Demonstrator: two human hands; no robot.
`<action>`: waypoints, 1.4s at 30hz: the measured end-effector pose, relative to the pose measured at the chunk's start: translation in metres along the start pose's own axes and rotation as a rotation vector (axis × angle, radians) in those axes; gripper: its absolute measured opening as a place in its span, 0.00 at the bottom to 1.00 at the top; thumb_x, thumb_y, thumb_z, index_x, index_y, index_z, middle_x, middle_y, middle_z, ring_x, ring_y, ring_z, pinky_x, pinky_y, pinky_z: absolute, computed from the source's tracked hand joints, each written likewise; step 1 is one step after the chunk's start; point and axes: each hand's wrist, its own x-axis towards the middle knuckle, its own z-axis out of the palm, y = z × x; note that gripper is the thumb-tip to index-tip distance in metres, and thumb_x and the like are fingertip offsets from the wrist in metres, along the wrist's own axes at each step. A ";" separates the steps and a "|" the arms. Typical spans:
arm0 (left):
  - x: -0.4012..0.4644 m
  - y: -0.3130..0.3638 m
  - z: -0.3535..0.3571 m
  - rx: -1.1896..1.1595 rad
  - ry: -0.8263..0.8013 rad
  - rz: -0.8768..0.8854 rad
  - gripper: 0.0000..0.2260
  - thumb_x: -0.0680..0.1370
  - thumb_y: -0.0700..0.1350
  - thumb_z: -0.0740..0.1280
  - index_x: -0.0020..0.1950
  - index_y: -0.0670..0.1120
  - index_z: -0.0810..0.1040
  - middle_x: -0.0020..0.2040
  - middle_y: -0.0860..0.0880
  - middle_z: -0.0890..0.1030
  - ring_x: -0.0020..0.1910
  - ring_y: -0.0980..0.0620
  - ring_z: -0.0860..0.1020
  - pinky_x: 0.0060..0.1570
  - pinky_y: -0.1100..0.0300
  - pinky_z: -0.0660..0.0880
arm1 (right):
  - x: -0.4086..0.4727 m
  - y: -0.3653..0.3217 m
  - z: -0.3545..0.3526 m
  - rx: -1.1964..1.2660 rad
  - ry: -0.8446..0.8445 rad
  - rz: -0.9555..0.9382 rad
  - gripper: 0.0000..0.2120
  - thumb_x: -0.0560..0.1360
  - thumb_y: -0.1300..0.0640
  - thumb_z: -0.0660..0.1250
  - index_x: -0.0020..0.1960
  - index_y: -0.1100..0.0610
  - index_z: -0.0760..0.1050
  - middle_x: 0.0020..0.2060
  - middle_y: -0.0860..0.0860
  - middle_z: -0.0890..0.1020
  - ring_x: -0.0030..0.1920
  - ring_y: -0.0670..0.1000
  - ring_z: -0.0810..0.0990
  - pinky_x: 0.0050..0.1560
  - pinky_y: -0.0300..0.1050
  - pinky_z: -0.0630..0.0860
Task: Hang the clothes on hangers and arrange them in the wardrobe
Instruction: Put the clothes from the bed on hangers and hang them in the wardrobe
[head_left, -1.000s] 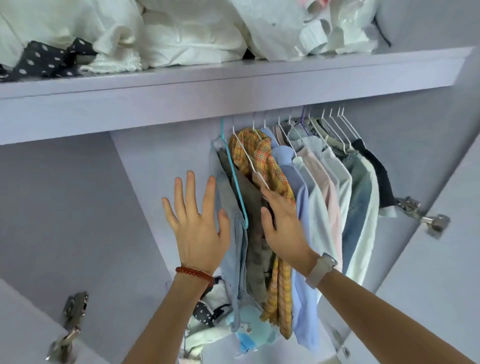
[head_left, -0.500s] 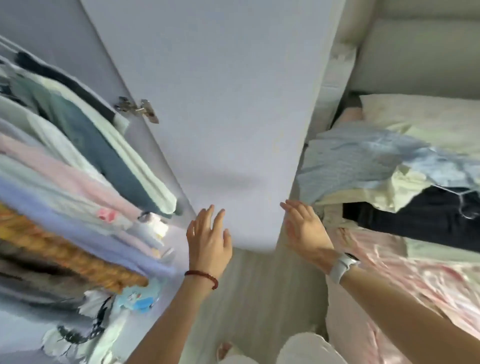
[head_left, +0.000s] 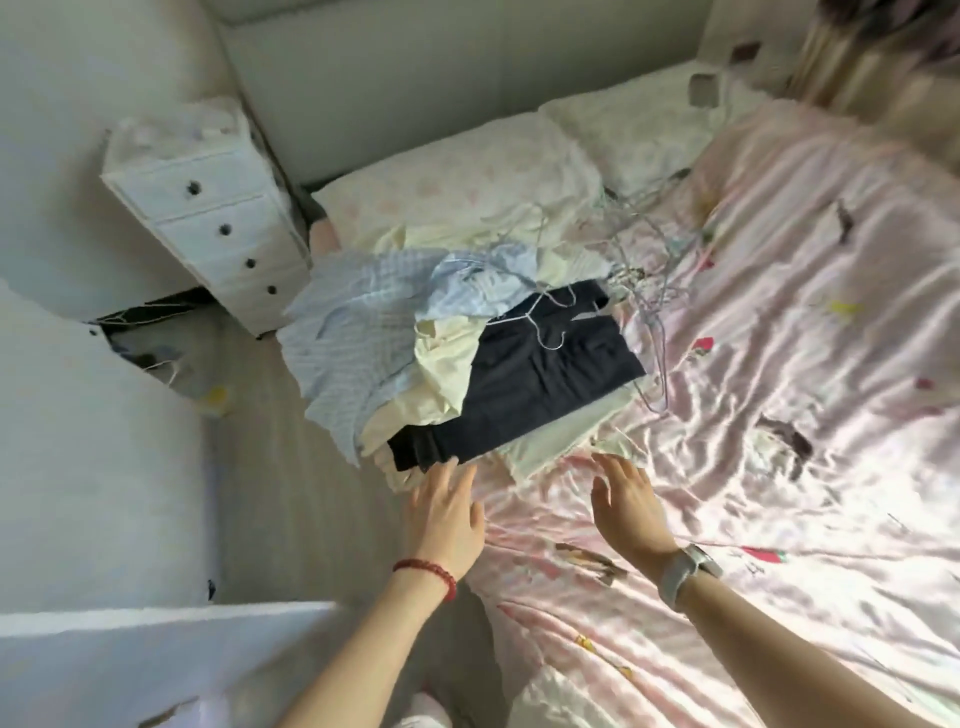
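Fingers, left hand (head_left: 448, 525): straight, slightly spread, holding nothing; tips at the near edge of the dark garment (head_left: 524, 384), touching or just short, cannot tell.
Fingers, right hand (head_left: 626, 506): straight and relaxed, apart, holding nothing; over the pink bedspread (head_left: 779, 415), just short of the pile's near corner.
Wrists: red bead bracelet (head_left: 428, 570) on left, pale watch (head_left: 685, 569) on right.
Clothes pile: on the left side of the bed, near its edge, below the pillows.
Dark garment: on top of the pile, roughly flat, nearest the hands.
Blue checked shirt (head_left: 358, 332): left part of the pile, drooping over the bed edge toward the floor.
Cream garment (head_left: 441, 358): crumpled between the blue shirt and the dark one, more pale fabric under them.
White wire hanger (head_left: 540, 325): lying on the dark garment's far end, hook toward the hands.
Spare hangers (head_left: 644, 249): tangled wire heap on the bedspread, just right of the pile and beside the pillows.
Pillows (head_left: 467, 176): two, pale, at the head of the bed.
Drawer unit (head_left: 208, 208): white, dark knobs, on the floor left of the bed.
Wardrobe door (head_left: 156, 660): pale panel edge, bottom left.
Blur: right and top edges smeared, details there unreadable.
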 end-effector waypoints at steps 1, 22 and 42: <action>0.016 0.007 0.003 0.018 -0.036 0.029 0.22 0.78 0.47 0.57 0.73 0.50 0.60 0.74 0.48 0.58 0.73 0.49 0.56 0.70 0.53 0.54 | 0.009 0.011 -0.002 0.015 0.005 0.055 0.18 0.77 0.62 0.57 0.67 0.61 0.67 0.64 0.58 0.71 0.64 0.59 0.69 0.62 0.51 0.67; 0.271 0.013 0.128 0.188 -0.592 0.139 0.29 0.79 0.52 0.55 0.74 0.58 0.41 0.75 0.53 0.35 0.73 0.47 0.34 0.68 0.35 0.49 | 0.287 0.162 0.012 0.481 0.148 0.837 0.12 0.75 0.57 0.57 0.57 0.59 0.68 0.46 0.55 0.73 0.45 0.54 0.70 0.41 0.44 0.66; 0.277 0.018 0.123 0.178 -0.637 0.089 0.27 0.79 0.50 0.55 0.74 0.59 0.45 0.76 0.55 0.38 0.74 0.48 0.37 0.69 0.38 0.52 | 0.332 0.137 -0.033 0.952 0.296 0.907 0.06 0.76 0.61 0.58 0.43 0.57 0.73 0.28 0.50 0.67 0.23 0.47 0.62 0.17 0.31 0.57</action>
